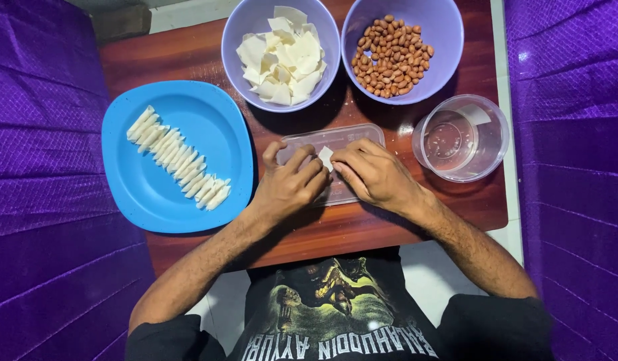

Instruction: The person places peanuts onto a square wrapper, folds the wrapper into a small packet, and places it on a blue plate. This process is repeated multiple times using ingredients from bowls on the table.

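Both the left hand [290,185] and right hand [372,175] pinch one small white wrapper piece [326,158] over a clear plastic lid [329,139]. Around them on the wooden table [188,57] are a blue plate [148,194] of rolled pieces [178,158], two purple bowls and a clear cup [462,137].

Bright, even overhead light; soft shadows fall under the bowls [280,50] and hands [290,186]. Sharp focus, faint glare on the clear cup [461,137].

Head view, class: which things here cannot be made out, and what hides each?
- White piece: mostly covered by the left hand and right hand.
- Clear lid: near half hidden under both hands.
- Peanut bowl: far rim cut off by the top edge.
- Clear cup: contents too faint to tell.
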